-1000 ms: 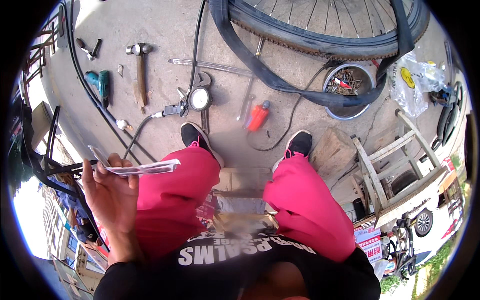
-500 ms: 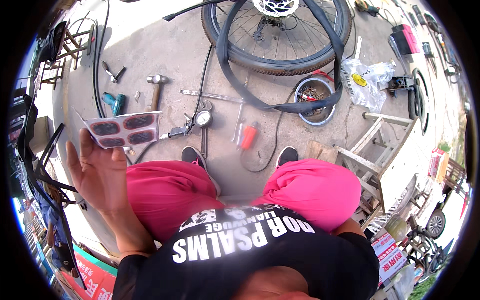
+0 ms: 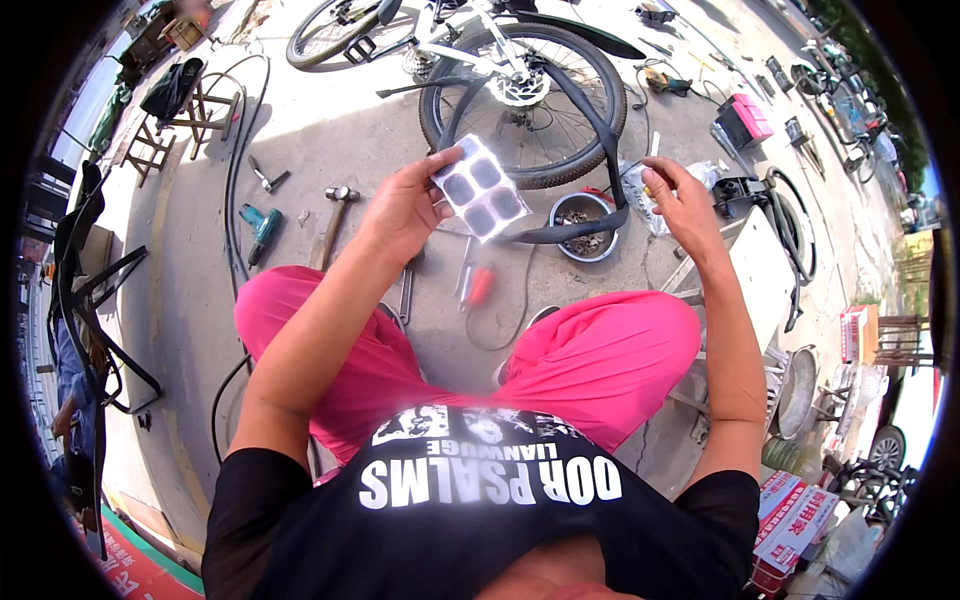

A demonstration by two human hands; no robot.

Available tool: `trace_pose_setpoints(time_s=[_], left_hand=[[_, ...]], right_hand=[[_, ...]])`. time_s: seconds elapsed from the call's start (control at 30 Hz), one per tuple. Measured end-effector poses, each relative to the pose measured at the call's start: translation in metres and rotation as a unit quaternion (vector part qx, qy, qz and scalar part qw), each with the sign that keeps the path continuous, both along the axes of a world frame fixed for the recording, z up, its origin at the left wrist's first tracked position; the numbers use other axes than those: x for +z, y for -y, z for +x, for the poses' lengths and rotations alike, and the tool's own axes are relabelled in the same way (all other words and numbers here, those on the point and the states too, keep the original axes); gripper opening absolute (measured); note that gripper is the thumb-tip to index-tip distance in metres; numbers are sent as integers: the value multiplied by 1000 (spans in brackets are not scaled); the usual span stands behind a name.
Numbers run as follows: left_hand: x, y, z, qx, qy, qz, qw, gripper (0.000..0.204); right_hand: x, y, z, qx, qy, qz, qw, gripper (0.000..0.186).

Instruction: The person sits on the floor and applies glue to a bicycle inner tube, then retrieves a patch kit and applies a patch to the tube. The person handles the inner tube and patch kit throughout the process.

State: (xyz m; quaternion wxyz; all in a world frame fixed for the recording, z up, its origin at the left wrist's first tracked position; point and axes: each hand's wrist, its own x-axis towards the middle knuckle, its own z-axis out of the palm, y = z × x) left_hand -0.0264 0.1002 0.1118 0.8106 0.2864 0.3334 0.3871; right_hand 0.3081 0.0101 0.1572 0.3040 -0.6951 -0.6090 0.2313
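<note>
My left hand (image 3: 405,205) pinches a sheet of tyre patches (image 3: 482,190) by its left edge; several dark, rounded patches show through it. The sheet is held up in front of a bicycle wheel (image 3: 545,180). A black inner tube (image 3: 606,135) loops over that wheel and trails across a grey basin (image 3: 588,258) of small parts. My right hand (image 3: 682,205) is raised right of the basin, in front of a clear plastic bag (image 3: 640,208). Its thumb and fingers are curled together; whatever they hold is too small to name.
A hammer (image 3: 338,218), a teal power tool (image 3: 262,230) and a wrench (image 3: 406,295) lie on the concrete at left. A blurred orange-red object (image 3: 481,286) is between my knees. At right stand a pale board (image 3: 755,265) and a pink-and-black box (image 3: 745,120).
My left hand has brought the patch sheet from the far left toward the middle and turned it. My right hand has come up into view. The head view now takes in more of the bicycle.
</note>
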Motion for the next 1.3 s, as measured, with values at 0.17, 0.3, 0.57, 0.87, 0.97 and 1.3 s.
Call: trace_pose_setpoints(time_s=[0.17, 0.3, 0.57, 0.87, 0.97, 1.3], left_hand=[[-12, 31, 29, 28, 145, -2, 989, 41], [-33, 38, 24, 32, 34, 19, 999, 51], [-84, 5, -1, -199, -244, 241, 918, 40], [-94, 5, 4, -183, -135, 81, 970, 22], [-93, 2, 6, -184, -132, 65, 972, 21], [-72, 5, 16, -128, -75, 140, 979, 35]], right_hand=[[-17, 7, -109, 63, -457, -92, 882, 40], [-41, -2, -111, 71, -446, -120, 884, 31], [-62, -14, -117, 108, -417, -219, 875, 18], [-73, -28, -115, 32, -583, -281, 762, 27], [-79, -34, -115, 52, -561, -291, 773, 31], [-87, -36, -120, 12, -506, -298, 809, 21]])
